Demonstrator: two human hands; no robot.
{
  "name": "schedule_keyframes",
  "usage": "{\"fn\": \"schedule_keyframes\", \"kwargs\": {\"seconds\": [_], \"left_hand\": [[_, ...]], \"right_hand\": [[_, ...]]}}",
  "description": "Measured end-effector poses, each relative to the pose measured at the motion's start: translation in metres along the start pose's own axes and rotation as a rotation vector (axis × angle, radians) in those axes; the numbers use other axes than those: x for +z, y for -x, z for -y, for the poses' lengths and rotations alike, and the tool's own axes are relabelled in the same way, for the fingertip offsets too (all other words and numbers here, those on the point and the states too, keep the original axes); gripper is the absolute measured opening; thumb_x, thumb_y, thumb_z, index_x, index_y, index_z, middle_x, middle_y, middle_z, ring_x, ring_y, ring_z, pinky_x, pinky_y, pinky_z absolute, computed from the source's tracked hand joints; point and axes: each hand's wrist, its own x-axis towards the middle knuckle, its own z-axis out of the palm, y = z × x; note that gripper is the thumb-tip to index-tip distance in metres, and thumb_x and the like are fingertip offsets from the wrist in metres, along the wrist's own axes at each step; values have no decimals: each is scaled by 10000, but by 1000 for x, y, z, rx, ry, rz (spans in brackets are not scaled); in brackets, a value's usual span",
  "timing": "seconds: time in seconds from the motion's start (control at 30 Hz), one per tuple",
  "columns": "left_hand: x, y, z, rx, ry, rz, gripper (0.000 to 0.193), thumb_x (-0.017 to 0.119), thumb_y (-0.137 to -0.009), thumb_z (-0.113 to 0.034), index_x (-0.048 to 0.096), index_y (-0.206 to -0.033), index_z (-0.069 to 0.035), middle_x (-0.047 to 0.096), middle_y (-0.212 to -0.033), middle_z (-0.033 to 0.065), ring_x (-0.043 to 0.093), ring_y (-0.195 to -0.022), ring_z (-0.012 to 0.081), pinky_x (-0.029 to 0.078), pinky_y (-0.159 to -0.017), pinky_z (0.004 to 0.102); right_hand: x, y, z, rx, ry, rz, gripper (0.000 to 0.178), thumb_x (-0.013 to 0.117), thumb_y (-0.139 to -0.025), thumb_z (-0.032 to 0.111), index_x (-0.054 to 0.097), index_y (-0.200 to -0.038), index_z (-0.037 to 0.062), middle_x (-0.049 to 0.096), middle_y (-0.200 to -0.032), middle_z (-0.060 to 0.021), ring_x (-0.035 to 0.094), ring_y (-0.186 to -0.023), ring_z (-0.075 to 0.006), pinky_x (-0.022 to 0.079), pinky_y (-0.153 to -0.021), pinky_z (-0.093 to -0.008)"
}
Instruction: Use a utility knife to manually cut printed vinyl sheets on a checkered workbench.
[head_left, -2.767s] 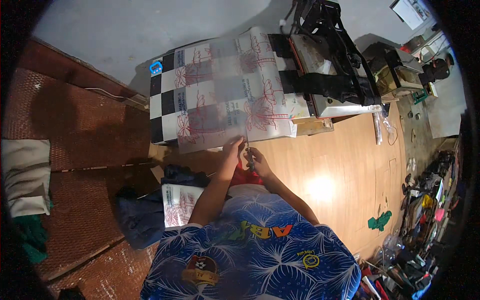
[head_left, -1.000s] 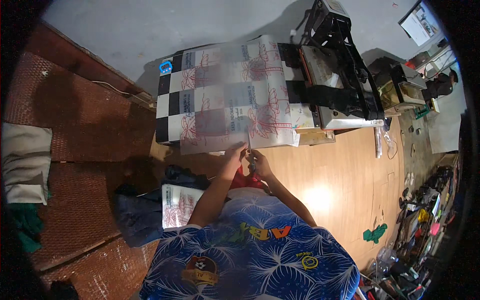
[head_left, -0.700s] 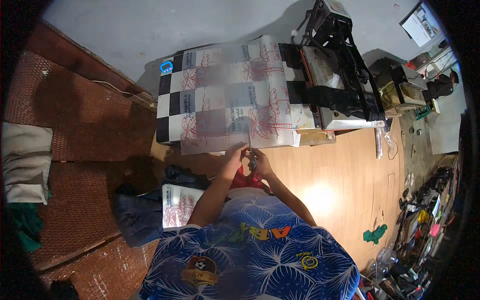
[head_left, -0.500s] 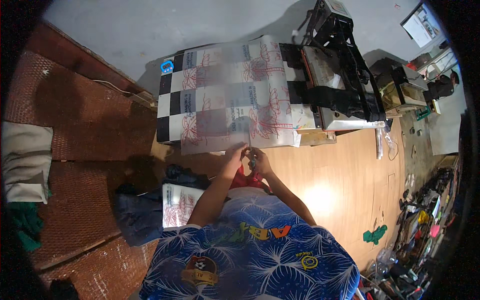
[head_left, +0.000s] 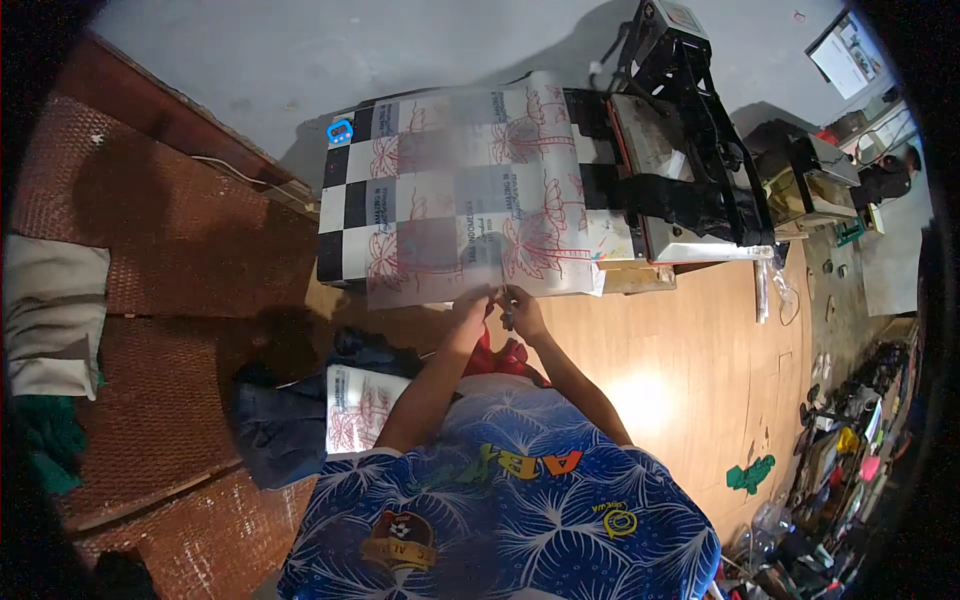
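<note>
Your left hand (head_left: 474,307) is at the near edge of the translucent printed film (head_left: 440,288), fingers closed, apparently pinching that edge; exact contact is too small to tell. Your right hand (head_left: 525,314), just beside it on the right, has its fingers wrapped around dark-handled scissors (head_left: 508,320), tips pointing far, at the film's edge. Can't tell if the blades are apart.

Film lies spread over the black-and-white checkered table (head_left: 334,242), red palm trees and dark lettering on it, near edge hanging past the tabletop. Blue digital timer (head_left: 340,131) sits at the table's far left corner. Heat press (head_left: 655,150) stands right of the film. Smaller printed sheet (head_left: 352,408) is near left, by your left forearm, beside dark blue cloth (head_left: 275,435). Green cloth (head_left: 750,475) lies on the wood-look floor (head_left: 585,345), near right.
</note>
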Motion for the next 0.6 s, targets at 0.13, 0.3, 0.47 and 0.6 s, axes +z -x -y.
{"fn": "schedule_keyframes", "kwargs": {"seconds": [0.13,0.3,0.47,0.6], "left_hand": [[6,0,-6,-141,124,-77,50,637,-848,-142,642,-877,-101,607,-789,-19,541,-655,69,429,-583,210],[1,1,-6,-171,111,-34,116,672,-826,-166,645,-924,-111,638,-851,-12,596,-734,85,435,-597,203],[3,-1,-13,-213,182,-48,144,662,-828,-141,649,-959,-81,660,-935,33,645,-825,115,452,-612,199],[15,9,-25,-176,108,-142,171,650,-856,-187,637,-932,-35,657,-903,57,640,-754,126,459,-593,213]], "right_hand": [[2,-3,-1,-35,33,-31,321,637,-908,232,585,-1139,15,589,-779,-45,527,-504,-95,412,-421,-247],[-2,-13,1,-62,66,-30,212,611,-914,173,591,-1065,26,600,-772,-49,541,-503,-105,420,-413,-244],[-3,-31,4,32,12,-28,132,580,-927,149,581,-987,31,597,-739,-49,548,-504,-103,432,-414,-242],[2,-32,4,-40,85,-6,162,598,-925,171,572,-1010,35,571,-691,-34,547,-508,-101,435,-412,-243]]}}
